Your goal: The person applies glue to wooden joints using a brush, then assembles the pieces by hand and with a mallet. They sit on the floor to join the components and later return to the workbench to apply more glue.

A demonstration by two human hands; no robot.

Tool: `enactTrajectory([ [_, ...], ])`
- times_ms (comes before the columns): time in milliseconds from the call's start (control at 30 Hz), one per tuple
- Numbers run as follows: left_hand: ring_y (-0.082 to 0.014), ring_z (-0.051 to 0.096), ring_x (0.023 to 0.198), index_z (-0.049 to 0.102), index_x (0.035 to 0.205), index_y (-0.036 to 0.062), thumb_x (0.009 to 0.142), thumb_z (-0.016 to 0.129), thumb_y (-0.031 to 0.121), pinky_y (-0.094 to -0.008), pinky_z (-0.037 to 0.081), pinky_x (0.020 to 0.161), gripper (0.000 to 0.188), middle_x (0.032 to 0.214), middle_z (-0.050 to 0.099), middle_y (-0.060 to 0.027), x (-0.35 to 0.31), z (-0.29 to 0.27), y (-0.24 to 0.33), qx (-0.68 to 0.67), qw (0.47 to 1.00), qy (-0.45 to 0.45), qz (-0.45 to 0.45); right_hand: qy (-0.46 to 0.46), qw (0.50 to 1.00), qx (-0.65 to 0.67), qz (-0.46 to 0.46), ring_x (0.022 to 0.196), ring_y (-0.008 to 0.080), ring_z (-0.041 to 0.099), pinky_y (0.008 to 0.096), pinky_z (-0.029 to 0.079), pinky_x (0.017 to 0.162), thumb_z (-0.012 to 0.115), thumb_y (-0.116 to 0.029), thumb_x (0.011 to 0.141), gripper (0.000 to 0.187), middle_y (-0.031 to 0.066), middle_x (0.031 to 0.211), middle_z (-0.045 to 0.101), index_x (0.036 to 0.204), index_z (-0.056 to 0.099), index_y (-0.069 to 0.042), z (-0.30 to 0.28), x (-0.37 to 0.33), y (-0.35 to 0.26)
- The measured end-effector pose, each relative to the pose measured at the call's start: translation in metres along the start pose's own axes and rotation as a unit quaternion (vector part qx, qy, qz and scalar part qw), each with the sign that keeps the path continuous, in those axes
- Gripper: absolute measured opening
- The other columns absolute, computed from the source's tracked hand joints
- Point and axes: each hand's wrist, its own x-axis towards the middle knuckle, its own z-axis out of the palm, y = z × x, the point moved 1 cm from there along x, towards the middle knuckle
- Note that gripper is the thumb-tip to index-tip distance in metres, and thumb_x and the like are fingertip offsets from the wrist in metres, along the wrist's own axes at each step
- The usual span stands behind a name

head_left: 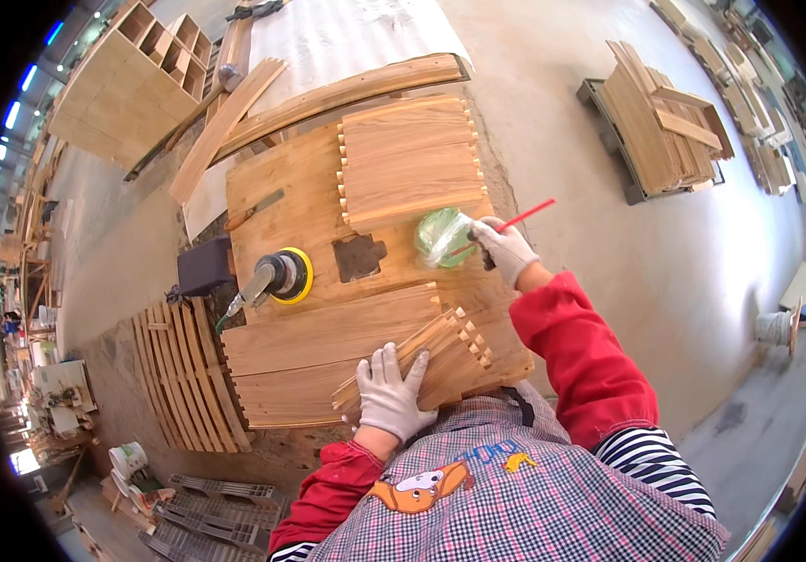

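Note:
My right hand (508,251), in a white glove, is closed around a thin red stick (527,215). Its lower end reaches into a light green bowl (436,234) lined with clear plastic; what is in the bowl is hard to make out. My left hand (392,393), gloved too, lies with fingers spread on a tilted stack of narrow wooden boards (445,351) with notched ends, close to my apron. Under that stack lie wider boards (319,342) with notched ends. Beyond the bowl rests a wooden panel (408,159) with notches along both sides.
A sander (281,278) with a yellow rim sits on the wooden worktable (328,229), left of a dark patch (359,258). A flat-bladed tool (255,209) lies farther back. Slatted wood (188,375) stands left; a loaded cart (651,131) stands at the far right.

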Motion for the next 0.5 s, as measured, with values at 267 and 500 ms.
enactTrajectory([
  [267, -0.0447, 0.03, 0.125, 0.04, 0.138, 0.0159, 0.051, 0.079, 0.052, -0.0592, 0.022, 0.103, 0.102, 0.134, 0.033, -0.0291, -0.006, 0.003, 0.012, -0.018, 0.999, 0.01, -0.045, 0.016, 0.996, 0.09, -0.007, 0.057, 0.0111, 0.055, 0.0252, 0.045, 0.05, 0.054, -0.028, 0.094, 0.024, 0.0016, 0.072, 0.057, 0.092, 0.063, -0.007, -0.014, -0.027, -0.011],
  [500, -0.0444, 0.029, 0.128, 0.04, 0.138, 0.0153, 0.05, 0.08, 0.051, -0.0577, 0.021, 0.106, 0.104, 0.135, 0.032, -0.0291, -0.009, 0.001, 0.016, 0.003, 0.998, 0.015, -0.064, 0.012, 0.99, 0.142, -0.011, 0.058, 0.0147, 0.059, 0.0278, 0.049, 0.051, 0.056, -0.024, 0.093, 0.019, 0.0044, 0.074, 0.061, 0.095, 0.06, -0.006, -0.018, -0.017, 0.004],
])
